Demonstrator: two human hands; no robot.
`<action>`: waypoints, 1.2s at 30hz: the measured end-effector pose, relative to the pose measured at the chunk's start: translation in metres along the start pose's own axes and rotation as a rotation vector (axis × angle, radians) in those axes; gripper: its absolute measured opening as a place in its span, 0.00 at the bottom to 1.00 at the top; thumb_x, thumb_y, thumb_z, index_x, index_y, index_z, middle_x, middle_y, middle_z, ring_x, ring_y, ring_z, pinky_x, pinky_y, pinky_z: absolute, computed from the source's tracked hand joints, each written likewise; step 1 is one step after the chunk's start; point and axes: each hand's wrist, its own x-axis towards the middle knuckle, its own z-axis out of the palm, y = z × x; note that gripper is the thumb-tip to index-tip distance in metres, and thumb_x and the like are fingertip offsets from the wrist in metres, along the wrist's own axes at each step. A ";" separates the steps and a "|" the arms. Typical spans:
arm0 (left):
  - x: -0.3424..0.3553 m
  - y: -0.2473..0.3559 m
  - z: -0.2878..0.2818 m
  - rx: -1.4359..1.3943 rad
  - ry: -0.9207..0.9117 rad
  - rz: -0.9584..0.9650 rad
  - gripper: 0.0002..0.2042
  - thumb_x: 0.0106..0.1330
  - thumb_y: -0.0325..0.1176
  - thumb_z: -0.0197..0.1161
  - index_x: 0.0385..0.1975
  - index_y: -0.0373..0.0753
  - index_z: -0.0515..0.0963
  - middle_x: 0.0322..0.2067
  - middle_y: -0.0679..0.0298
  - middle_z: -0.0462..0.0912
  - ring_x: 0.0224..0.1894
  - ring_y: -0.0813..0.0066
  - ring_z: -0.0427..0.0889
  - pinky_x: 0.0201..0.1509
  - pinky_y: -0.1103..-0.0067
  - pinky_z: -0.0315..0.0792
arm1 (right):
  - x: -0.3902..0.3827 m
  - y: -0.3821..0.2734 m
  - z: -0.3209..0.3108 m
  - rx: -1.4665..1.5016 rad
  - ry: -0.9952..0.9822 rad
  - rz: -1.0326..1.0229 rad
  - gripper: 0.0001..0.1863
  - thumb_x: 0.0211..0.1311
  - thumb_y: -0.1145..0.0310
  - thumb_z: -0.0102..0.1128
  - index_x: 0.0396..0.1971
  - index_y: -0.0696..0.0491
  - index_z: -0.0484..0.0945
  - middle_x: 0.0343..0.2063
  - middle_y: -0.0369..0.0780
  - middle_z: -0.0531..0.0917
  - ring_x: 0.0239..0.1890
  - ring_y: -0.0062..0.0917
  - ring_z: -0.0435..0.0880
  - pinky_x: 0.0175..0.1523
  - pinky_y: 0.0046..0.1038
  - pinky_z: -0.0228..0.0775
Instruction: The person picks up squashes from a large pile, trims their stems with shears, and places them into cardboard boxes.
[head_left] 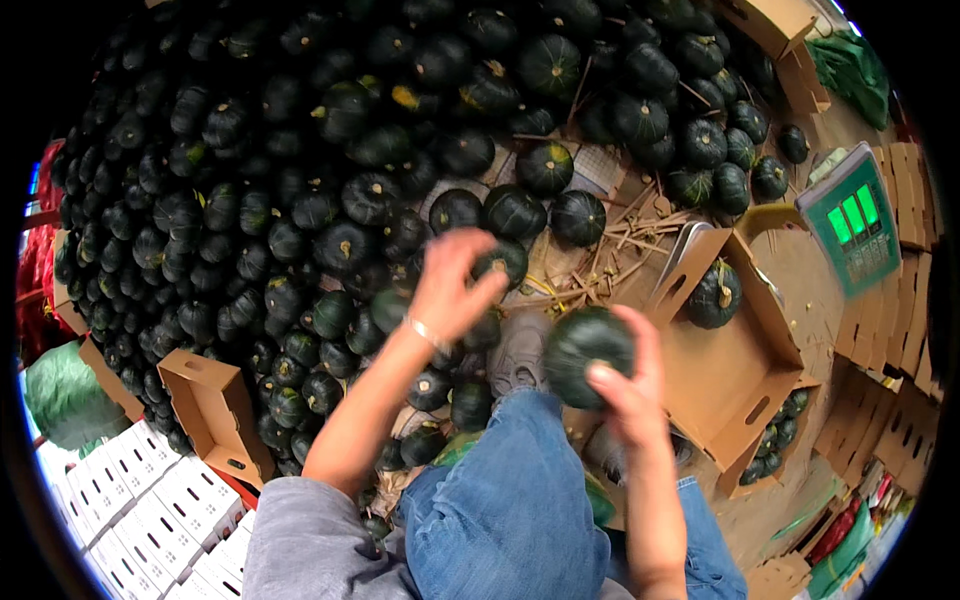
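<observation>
My right hand grips a round dark green kabocha squash from its right side, held above the floor between the pile and an open cardboard box. Fingers apart and a little blurred, my left hand reaches over the near edge of the squash pile. Just beside its fingers is another squash, partly hidden by them. To the right of the held squash stands the open cardboard box, with a single squash inside at its far end.
A scale with a lit green display rises beyond the box. Dry stems litter the floor. An empty carton and stacked white boxes stand at left; flattened cardboard is stacked at right. A second box of squashes sits below the open one.
</observation>
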 end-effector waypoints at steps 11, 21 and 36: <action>0.144 -0.032 0.059 0.247 -0.366 -0.069 0.27 0.46 0.43 0.68 0.47 0.39 0.75 0.42 0.54 0.77 0.46 0.56 0.76 0.51 0.65 0.71 | 0.001 0.028 -0.134 -0.406 0.450 -0.072 0.25 0.55 0.75 0.63 0.55 0.60 0.69 0.46 0.41 0.77 0.45 0.24 0.76 0.51 0.25 0.70; 0.026 0.101 0.076 -0.386 -0.031 0.274 0.24 0.58 0.47 0.60 0.50 0.38 0.72 0.49 0.52 0.68 0.53 0.56 0.66 0.58 0.68 0.63 | -0.032 -0.023 -0.058 0.565 -0.088 0.101 0.49 0.44 0.50 0.67 0.66 0.42 0.50 0.54 0.53 0.67 0.43 0.55 0.77 0.30 0.46 0.82; 0.068 -0.114 -0.095 0.477 0.203 -0.463 0.37 0.44 0.44 0.72 0.55 0.36 0.65 0.53 0.47 0.67 0.58 0.48 0.65 0.62 0.64 0.61 | 0.034 0.003 -0.236 -1.513 0.614 -0.299 0.34 0.53 0.66 0.61 0.62 0.49 0.61 0.62 0.51 0.60 0.64 0.45 0.58 0.65 0.41 0.50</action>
